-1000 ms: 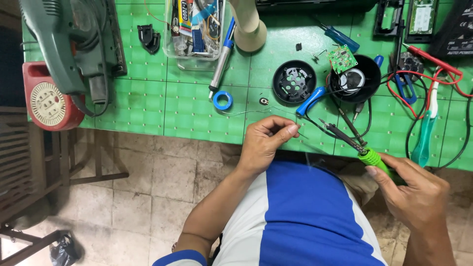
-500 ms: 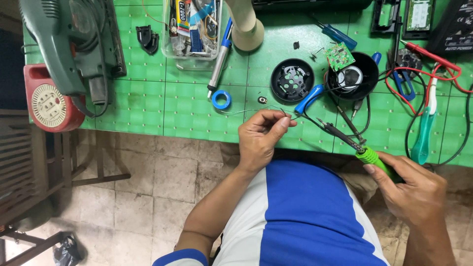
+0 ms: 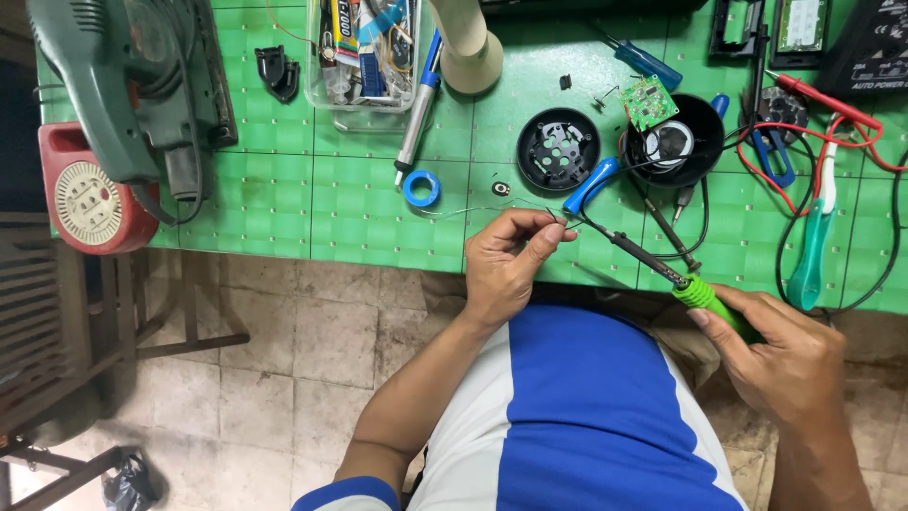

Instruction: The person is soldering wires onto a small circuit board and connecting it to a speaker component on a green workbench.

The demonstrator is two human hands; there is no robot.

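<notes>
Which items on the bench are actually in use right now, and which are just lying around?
In use:
- left hand pinching thin wire
- right hand gripping green-handled soldering iron

Lying about:
- blue tape ring
- green power tool
- black round housing
- small circuit board
- clear parts box

Your left hand (image 3: pixel 511 265): fingertips pinch something too small to identify; soldering iron (image 3: pixel 662 274): green handle end buried in your right hand (image 3: pixel 785 360); green power tool (image 3: pixel 123 85), clear parts box (image 3: pixel 369 57), counter (image 3: pixel 284 208): cut off at top edge
</notes>
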